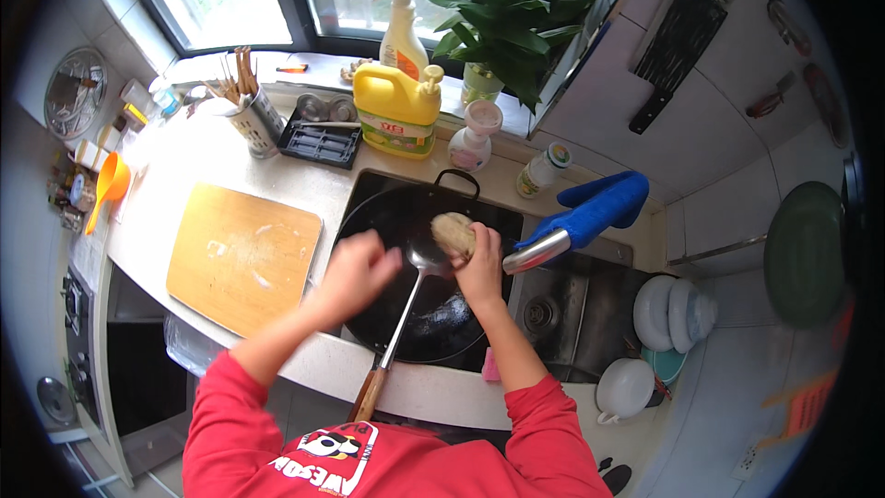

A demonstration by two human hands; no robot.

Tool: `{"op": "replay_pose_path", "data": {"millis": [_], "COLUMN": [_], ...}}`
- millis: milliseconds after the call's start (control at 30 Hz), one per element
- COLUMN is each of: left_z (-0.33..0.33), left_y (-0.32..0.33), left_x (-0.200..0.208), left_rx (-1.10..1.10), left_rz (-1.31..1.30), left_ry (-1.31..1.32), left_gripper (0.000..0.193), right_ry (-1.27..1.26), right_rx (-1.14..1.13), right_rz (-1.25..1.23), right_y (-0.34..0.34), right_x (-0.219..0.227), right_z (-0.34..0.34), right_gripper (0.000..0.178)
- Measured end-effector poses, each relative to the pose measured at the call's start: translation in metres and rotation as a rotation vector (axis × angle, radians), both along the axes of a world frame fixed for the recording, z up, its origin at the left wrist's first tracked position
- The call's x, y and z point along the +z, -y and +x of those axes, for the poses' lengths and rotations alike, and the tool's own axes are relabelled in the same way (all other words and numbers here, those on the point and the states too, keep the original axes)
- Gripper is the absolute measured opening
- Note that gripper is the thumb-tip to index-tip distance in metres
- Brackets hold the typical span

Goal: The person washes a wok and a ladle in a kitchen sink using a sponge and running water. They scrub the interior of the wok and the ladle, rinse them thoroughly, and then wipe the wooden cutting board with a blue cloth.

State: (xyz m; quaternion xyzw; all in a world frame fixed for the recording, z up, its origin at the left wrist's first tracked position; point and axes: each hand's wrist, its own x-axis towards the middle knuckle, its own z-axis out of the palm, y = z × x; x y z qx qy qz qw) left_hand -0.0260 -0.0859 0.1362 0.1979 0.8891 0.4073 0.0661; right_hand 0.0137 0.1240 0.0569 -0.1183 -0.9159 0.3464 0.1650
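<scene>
My right hand (481, 267) grips a beige lump (453, 232) over the wok (369, 325); my left (355, 269), blurred, curls alongside, and I can't tell if it's pinching anything. Steady grip wanted here, minding the spatula (404, 318) between my hands!

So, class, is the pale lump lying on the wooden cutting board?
No, the person's right hand holds the pale lump above the black wok.

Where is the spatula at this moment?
In the head view, the spatula is near the middle, in the black wok, its head between the left hand and right hand.
</scene>
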Motion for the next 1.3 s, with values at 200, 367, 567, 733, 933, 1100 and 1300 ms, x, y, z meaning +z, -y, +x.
{"op": "replay_pose_path", "data": {"millis": [200,367,567,733,933,1100,1300], "left_z": [0.168,0.177,0.2,0.236,0.221,0.193,0.17], "left_y": [0.035,0.046,0.078,0.12,0.22,0.273,0.297], "left_x": [-0.07,-0.076,-0.018,0.012,-0.028,-0.084,-0.129], "left_rx": [-0.1,0.09,0.299,0.631,0.91,0.962,0.843], "left_rz": [-0.448,-0.28,0.001,0.023,-0.035,-0.14,-0.157], "left_ry": [0.382,0.332,0.32,0.129,-0.137,-0.157,-0.152], "left_gripper": [0.047,0.029,0.028,0.025,0.022,0.023,0.023], "right_ry": [0.306,0.307,0.333,0.257,0.131,-0.009,0.245], "right_rx": [0.196,0.271,0.165,0.066,0.154,0.333,0.441], "right_rz": [0.463,0.221,-0.059,-0.216,-0.165,0.271,0.42], "right_y": [-0.018,-0.019,-0.026,-0.026,0.006,0.03,0.047], "right_x": [-0.044,-0.055,-0.044,-0.056,-0.054,-0.059,-0.083], "right_z": [0.03,0.052,0.06,0.064,0.044,0.037,0.037], "right_gripper": [0.036,0.046,0.047,0.032,0.023,0.021,0.046]}}
